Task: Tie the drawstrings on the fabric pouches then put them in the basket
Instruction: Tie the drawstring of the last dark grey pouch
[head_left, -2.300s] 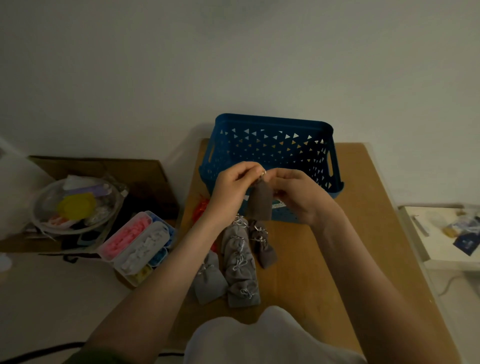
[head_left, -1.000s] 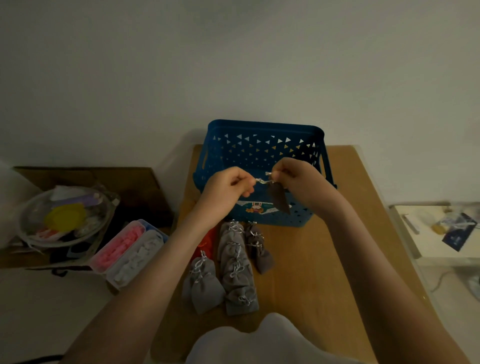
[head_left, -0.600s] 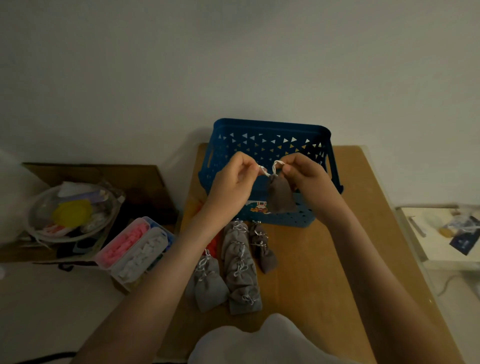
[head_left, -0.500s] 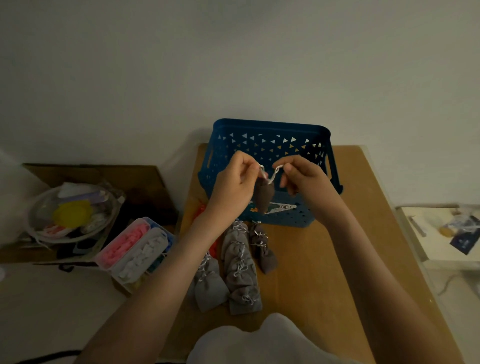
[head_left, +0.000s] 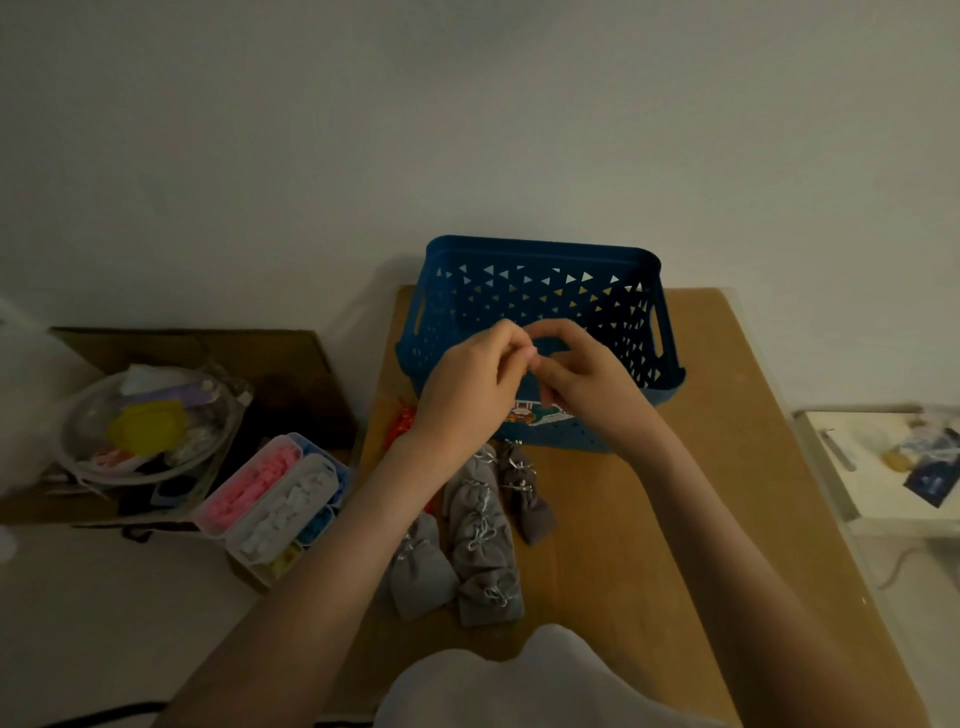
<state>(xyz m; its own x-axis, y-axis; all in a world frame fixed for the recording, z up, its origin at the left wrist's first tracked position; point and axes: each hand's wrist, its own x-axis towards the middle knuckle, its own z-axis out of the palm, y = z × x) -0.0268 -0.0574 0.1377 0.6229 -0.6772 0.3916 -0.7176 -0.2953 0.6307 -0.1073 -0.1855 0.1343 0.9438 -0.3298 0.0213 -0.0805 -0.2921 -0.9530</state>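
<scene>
From my feed, the left hand and the right hand are raised together in front of the near wall of the blue basket, fingers curled, fingertips meeting between them. Whatever they are pinching is hidden behind the knuckles (a pale fleck shows where the tips touch, but it could be a nail), so I cannot tell whether either hand has hold of a pouch or a string. The basket stands at the far end of the wooden table, against the wall, with a small cartoon sticker on its near face; I cannot see its floor past the hands. On the table, just nearer than the basket and under the left forearm, lie the grey pouches in an overlapping column, silver drawstrings showing at their necks. A darker pouch lies touching their right side and a paler pouch lies at their left. Something orange-red peeks out beside the left wrist. Left of the table sit a clear compartment box with pink and white pieces and a clear bowl of odds and ends.
</scene>
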